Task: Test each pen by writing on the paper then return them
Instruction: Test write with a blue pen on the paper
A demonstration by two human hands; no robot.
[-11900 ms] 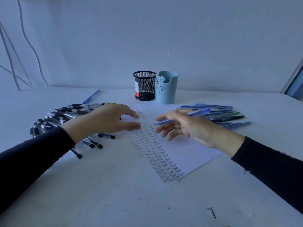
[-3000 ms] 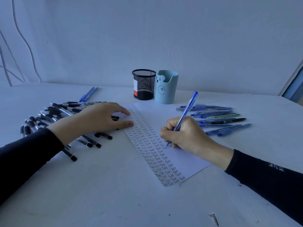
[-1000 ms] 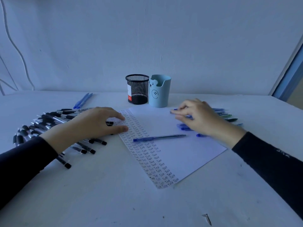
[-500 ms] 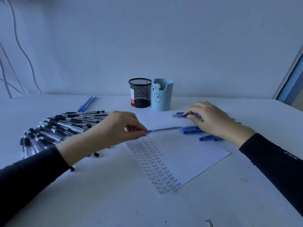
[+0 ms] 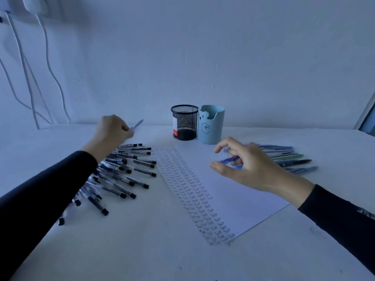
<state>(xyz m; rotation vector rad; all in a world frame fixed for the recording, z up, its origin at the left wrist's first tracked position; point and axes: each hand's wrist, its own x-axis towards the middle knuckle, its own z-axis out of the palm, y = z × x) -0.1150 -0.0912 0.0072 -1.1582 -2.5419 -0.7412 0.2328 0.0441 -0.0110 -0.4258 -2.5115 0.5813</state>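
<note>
A white paper (image 5: pixel 227 191) lies in the middle of the table, its left strip filled with rows of the written word "Test". My left hand (image 5: pixel 111 131) is raised at the far left above the black pens and grips a blue pen (image 5: pixel 137 124) that points away toward the wall. My right hand (image 5: pixel 245 165) hovers over the paper's right side and pinches another blue pen (image 5: pixel 229 159) between thumb and fingers. A row of blue, green and black pens (image 5: pixel 288 159) lies to the right of the paper.
A heap of black-capped pens (image 5: pixel 121 173) spreads out left of the paper, under my left forearm. A black mesh cup (image 5: pixel 184 122) and a light blue bear cup (image 5: pixel 211 124) stand at the back by the wall. White cables (image 5: pixel 46 78) hang at the far left.
My left hand has carried the tested blue pen off the paper to the far left. My right hand has lifted a fresh blue pen from the right row toward the paper.
</note>
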